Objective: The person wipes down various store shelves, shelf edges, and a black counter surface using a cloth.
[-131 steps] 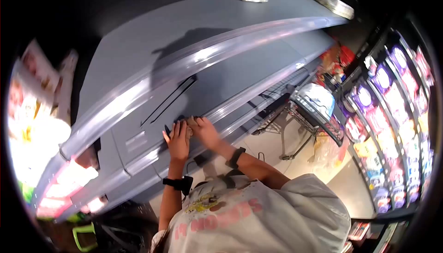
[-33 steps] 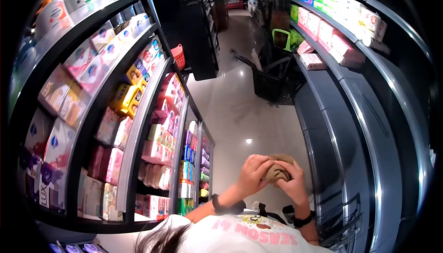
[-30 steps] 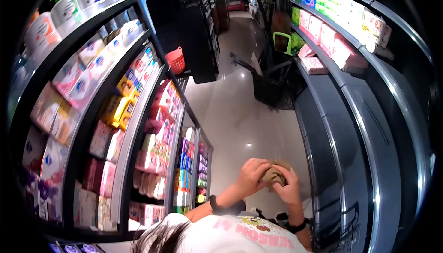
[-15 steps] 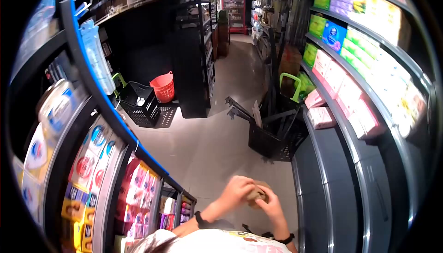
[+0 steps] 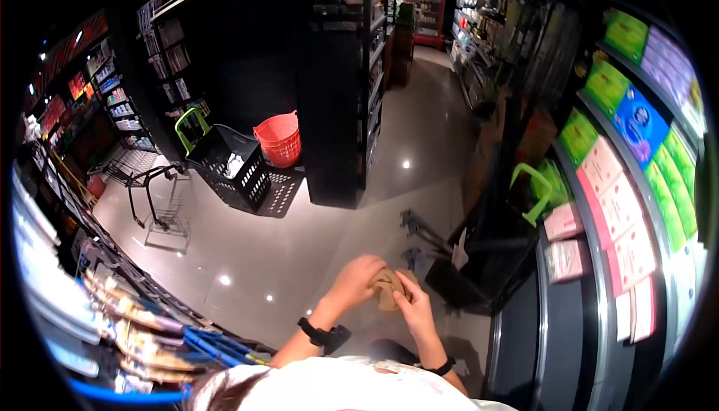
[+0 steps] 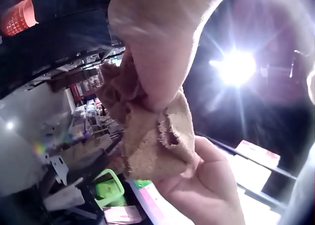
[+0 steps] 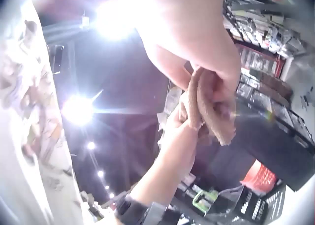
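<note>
In front of the body, above the aisle floor, both hands hold a folded brown cloth point(image 5: 386, 289). My left hand point(image 5: 358, 282) grips it from the left, fingers bent over its upper edge. My right hand point(image 5: 416, 309) pinches the right side, thumb on the near face. The left wrist view shows the cloth point(image 6: 152, 136) bunched and creased with a rough, fuzzy edge, the left hand point(image 6: 157, 43) above and the right hand point(image 6: 209, 185) below. In the right wrist view the cloth point(image 7: 209, 102) hangs in thick folds beneath the right hand point(image 7: 192, 33).
A black basket point(image 5: 243, 182) and a red basket point(image 5: 280, 138) stand ahead on the left, beyond them a shopping cart point(image 5: 153, 186). Shelves with tissue packs point(image 5: 616, 201) line the right. A dark basket point(image 5: 457, 280) with bars sticking out stands just ahead on the floor.
Earlier the hands were down at a grey shelf; now they hold the cloth before the body over the aisle. The head view has turned left, bringing the shopping cart into sight.
</note>
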`<state>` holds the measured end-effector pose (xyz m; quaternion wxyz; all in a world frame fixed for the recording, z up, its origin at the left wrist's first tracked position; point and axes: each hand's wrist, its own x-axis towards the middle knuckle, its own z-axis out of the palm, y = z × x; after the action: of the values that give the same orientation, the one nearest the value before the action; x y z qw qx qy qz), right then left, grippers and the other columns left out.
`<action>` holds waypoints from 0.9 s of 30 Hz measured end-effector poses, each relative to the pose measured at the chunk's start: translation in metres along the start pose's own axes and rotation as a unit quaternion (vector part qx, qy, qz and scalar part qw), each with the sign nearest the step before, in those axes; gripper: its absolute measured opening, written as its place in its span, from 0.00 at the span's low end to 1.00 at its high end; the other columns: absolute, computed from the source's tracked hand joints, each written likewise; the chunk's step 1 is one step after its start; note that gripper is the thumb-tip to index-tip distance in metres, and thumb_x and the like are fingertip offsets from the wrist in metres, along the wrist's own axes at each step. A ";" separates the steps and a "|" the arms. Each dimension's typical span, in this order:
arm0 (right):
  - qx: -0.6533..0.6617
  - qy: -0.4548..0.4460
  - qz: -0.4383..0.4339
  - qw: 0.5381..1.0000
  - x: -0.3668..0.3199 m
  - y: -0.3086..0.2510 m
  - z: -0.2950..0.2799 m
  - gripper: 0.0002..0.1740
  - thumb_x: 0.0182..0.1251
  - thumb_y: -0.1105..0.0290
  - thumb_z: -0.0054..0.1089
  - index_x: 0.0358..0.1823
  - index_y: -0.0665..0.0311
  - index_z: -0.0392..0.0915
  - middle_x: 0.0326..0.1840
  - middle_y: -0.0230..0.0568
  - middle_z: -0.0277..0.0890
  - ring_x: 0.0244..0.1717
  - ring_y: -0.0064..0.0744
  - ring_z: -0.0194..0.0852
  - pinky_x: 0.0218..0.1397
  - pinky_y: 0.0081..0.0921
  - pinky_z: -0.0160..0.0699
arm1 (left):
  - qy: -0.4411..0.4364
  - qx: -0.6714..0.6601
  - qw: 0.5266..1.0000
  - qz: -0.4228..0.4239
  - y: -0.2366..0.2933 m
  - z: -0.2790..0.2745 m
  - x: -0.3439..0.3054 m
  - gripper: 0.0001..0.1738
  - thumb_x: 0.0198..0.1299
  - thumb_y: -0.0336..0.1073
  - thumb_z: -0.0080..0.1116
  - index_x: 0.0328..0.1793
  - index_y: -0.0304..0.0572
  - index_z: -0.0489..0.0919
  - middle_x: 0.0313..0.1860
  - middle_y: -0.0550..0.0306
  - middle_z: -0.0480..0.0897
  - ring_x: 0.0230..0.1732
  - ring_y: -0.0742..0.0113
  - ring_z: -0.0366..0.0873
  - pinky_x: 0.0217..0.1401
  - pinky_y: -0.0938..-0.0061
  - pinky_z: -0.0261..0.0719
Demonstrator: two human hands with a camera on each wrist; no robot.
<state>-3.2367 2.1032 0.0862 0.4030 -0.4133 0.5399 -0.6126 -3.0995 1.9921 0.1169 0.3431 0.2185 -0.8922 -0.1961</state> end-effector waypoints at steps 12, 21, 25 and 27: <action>-0.008 -0.123 0.002 0.992 0.309 -0.006 0.081 0.21 0.67 0.62 0.50 0.60 0.57 0.70 0.56 0.43 0.71 0.59 0.31 0.64 0.62 0.24 0.57 | 0.035 -0.099 0.985 -0.138 -0.221 -0.070 0.163 0.22 0.38 0.18 0.52 0.45 0.35 0.75 0.43 0.46 0.75 0.46 0.49 0.74 0.49 0.66 0.73; 0.052 0.058 0.048 0.996 0.465 0.004 0.070 0.20 0.65 0.71 0.50 0.58 0.66 0.69 0.58 0.39 0.69 0.59 0.28 0.63 0.61 0.22 0.59 | -0.164 -0.152 0.971 0.078 -0.362 -0.059 0.334 0.27 0.39 0.17 0.50 0.51 0.36 0.71 0.50 0.44 0.71 0.54 0.46 0.66 0.57 0.62 0.65; 0.028 0.151 0.072 0.985 0.468 -0.041 0.046 0.19 0.65 0.70 0.51 0.57 0.66 0.70 0.53 0.37 0.72 0.51 0.24 0.66 0.55 0.20 0.64 | -0.216 -0.218 0.940 0.153 -0.384 -0.039 0.402 0.24 0.40 0.18 0.52 0.50 0.36 0.73 0.49 0.45 0.74 0.50 0.45 0.70 0.53 0.61 0.70; 0.036 0.197 0.069 0.977 0.455 -0.040 0.039 0.19 0.63 0.70 0.51 0.56 0.66 0.71 0.50 0.38 0.75 0.48 0.25 0.69 0.51 0.21 0.67 | -0.301 -0.262 0.899 0.181 -0.376 -0.023 0.418 0.23 0.41 0.19 0.53 0.49 0.36 0.73 0.46 0.46 0.74 0.48 0.47 0.71 0.51 0.64 0.71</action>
<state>-3.3531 1.6667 0.1614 0.3450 -0.2316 0.6136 -0.6715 -3.2672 1.4569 0.1653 0.1321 -0.1138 -0.8934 -0.4140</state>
